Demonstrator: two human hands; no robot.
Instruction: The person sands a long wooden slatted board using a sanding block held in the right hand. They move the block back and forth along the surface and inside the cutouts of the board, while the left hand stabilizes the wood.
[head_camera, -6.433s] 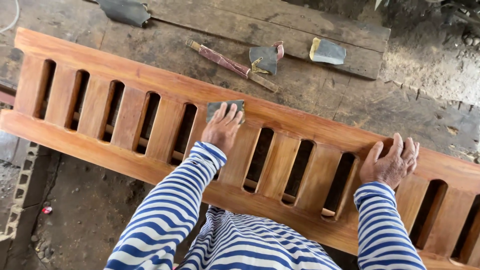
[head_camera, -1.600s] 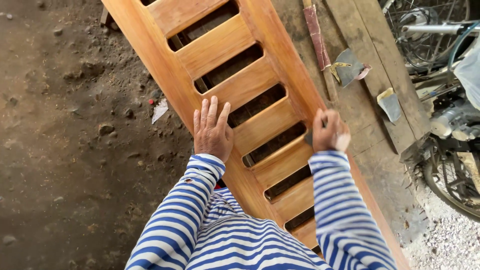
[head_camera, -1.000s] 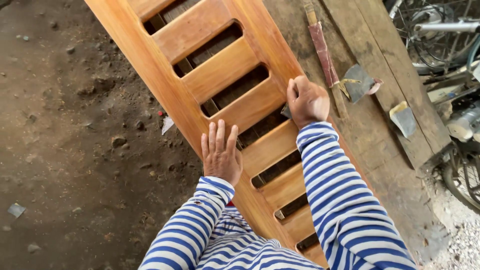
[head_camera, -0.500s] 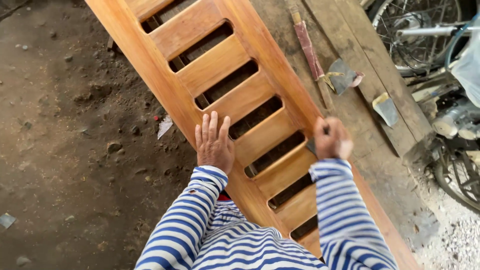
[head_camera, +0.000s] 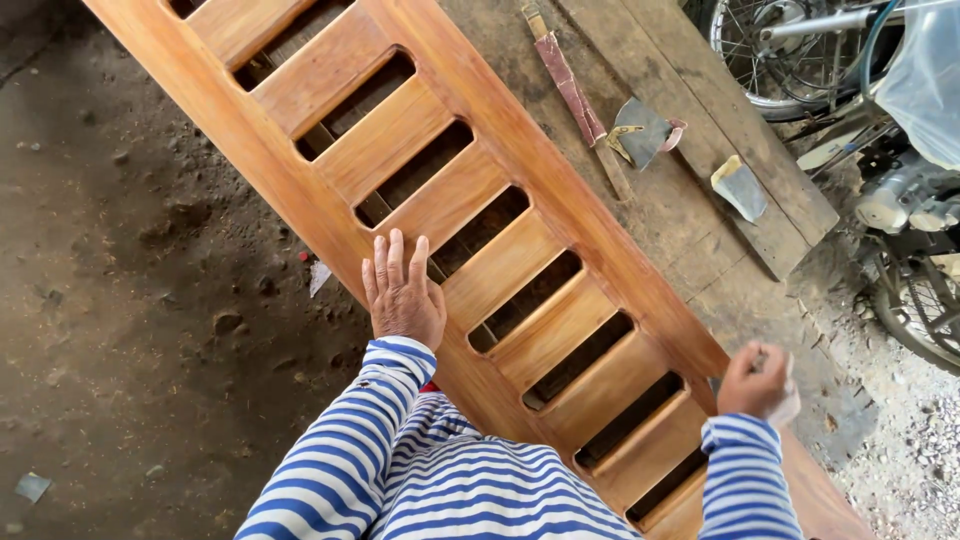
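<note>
Far left: bare dirt floor (head_camera: 120, 300), dusty and strewn with small stones, with a pale scrap (head_camera: 319, 277) lying just beside the near edge of the wood. Running slantwise from upper left to lower right, across most of the view: a long slatted wooden panel (head_camera: 560, 200), orange-brown, two long rails joined by short crosswise slats with dark gaps between. Resting flat on the near rail, about midway along: the left hand (head_camera: 403, 297), palm down, fingers straight and close together, pointing up toward the slats, gripping nothing, only pressing on the wood. Below it, blue-and-white striped sleeves (head_camera: 345, 450) and a shirt of the same cloth filling the bottom edge. Further right, at the far rail near the lower end of the panel: the right hand (head_camera: 755, 382), curled into a tight fist around a small dark piece, apparently sandpaper, mostly hidden inside the fingers, knuckles up and set against the outer edge of the rail. Hands well apart, the left on the near rail, the right on the far one, several slats between them. Beyond the panel, on a rough grey workbench (head_camera: 720, 300): a thin stick wrapped in reddish paper (head_camera: 570, 95), then a folded grey sheet of sandpaper (head_camera: 642, 130), then a smaller grey piece (head_camera: 739, 187) near the bench edge. Far right: a spoked wheel (head_camera: 770, 60) and parts of a motorbike (head_camera: 900, 190) over gravel.
</note>
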